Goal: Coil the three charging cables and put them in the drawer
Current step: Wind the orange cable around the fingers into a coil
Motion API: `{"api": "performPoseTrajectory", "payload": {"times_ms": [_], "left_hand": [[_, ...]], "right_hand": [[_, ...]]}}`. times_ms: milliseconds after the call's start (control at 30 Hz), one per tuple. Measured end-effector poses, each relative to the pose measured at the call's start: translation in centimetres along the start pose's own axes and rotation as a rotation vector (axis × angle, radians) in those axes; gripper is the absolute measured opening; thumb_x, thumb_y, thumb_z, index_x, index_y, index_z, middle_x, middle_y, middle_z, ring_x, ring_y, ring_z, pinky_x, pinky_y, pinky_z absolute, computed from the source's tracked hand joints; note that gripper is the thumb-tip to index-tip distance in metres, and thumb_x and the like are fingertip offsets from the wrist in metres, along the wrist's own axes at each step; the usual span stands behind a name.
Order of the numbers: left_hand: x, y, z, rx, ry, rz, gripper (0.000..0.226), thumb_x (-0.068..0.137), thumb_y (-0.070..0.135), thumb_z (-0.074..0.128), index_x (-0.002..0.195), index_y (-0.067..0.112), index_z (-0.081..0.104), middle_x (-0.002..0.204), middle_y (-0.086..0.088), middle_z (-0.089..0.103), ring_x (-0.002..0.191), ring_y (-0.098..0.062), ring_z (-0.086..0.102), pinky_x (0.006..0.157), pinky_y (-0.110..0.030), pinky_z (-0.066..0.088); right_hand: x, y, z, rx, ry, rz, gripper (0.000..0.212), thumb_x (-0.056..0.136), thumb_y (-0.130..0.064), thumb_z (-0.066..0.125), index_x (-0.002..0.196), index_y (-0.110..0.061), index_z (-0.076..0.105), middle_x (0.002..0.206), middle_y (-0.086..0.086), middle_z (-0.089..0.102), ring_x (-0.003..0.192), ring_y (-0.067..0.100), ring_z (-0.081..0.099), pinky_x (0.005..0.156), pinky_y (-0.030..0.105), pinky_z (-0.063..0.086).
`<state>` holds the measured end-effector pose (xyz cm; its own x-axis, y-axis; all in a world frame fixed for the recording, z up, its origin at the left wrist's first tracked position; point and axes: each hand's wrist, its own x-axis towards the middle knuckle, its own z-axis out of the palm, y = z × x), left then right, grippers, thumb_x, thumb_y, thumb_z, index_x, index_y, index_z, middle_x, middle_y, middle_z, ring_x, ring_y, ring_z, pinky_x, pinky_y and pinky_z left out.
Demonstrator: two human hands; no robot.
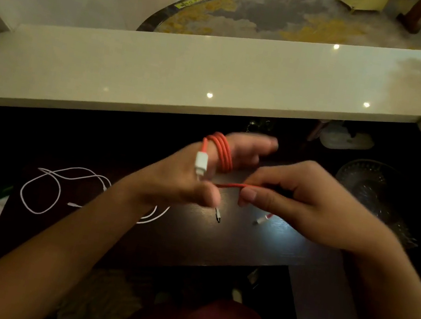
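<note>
Both hands work an orange charging cable [222,152] above a dark tabletop [231,243], seen from a head-worn camera. Several loops of the cable circle the extended fingers of the left hand [201,174], with a white plug [200,164] hanging from the loops across the back of that hand; the fingers point away, partly spread, and are blurred. Just to the right, the right hand [300,199] is curled, thumb and fingertips pinching the free run of the same cable, which stretches taut between the two hands. Its far end, a small connector [262,219], dangles below the right hand, near the tabletop. A white cable [60,187] lies uncoiled in loose loops on the tabletop to the left, partly hidden beneath the left forearm, and another small connector [218,214] shows just under the left hand. Beyond the hands runs a pale glossy ledge [189,78], and a cut-glass dish [367,182] sits in shadow at right
</note>
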<state>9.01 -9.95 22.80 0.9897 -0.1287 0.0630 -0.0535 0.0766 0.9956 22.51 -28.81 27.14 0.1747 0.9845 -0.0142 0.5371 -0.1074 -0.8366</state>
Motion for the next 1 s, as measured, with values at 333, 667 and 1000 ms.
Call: {"api": "performPoseTrajectory", "payload": {"times_ms": [333,667,1000], "left_hand": [[0.1,0.3,3.7,0.157,-0.097,-0.173,0.075,0.077,0.049,0.079,0.130,0.000,0.057,0.130,-0.008,0.062,0.128,-0.023,0.059,0.109,-0.038,0.045],[0.5,0.6,4.9,-0.473,-0.157,-0.103,0.099,0.081,0.060,0.073,0.134,-0.018,0.044,0.131,-0.033,0.049,0.124,-0.041,0.050,0.114,-0.051,0.035],[1.7,-1.1,1.0,-0.485,0.336,0.056,0.114,0.080,0.078,0.053,0.147,-0.012,0.037,0.154,-0.025,0.044,0.148,-0.033,0.038,0.126,-0.042,0.022]], "right_hand": [[1.9,-1.1,-5.0,-0.026,0.085,-0.099,0.014,0.082,-0.034,0.075,0.086,-0.020,0.078,0.080,0.001,0.076,0.074,0.004,0.068,0.069,0.018,0.051],[4.0,5.4,2.0,0.431,0.095,0.087,0.027,0.094,-0.027,0.067,0.074,-0.010,0.071,0.062,0.012,0.060,0.056,0.022,0.050,0.053,0.034,0.044],[0.5,6.0,4.0,0.489,0.216,0.170,0.042,0.100,-0.003,0.058,0.137,-0.022,0.055,0.076,0.014,0.070,0.056,0.033,0.059,0.054,0.041,0.052]]}}
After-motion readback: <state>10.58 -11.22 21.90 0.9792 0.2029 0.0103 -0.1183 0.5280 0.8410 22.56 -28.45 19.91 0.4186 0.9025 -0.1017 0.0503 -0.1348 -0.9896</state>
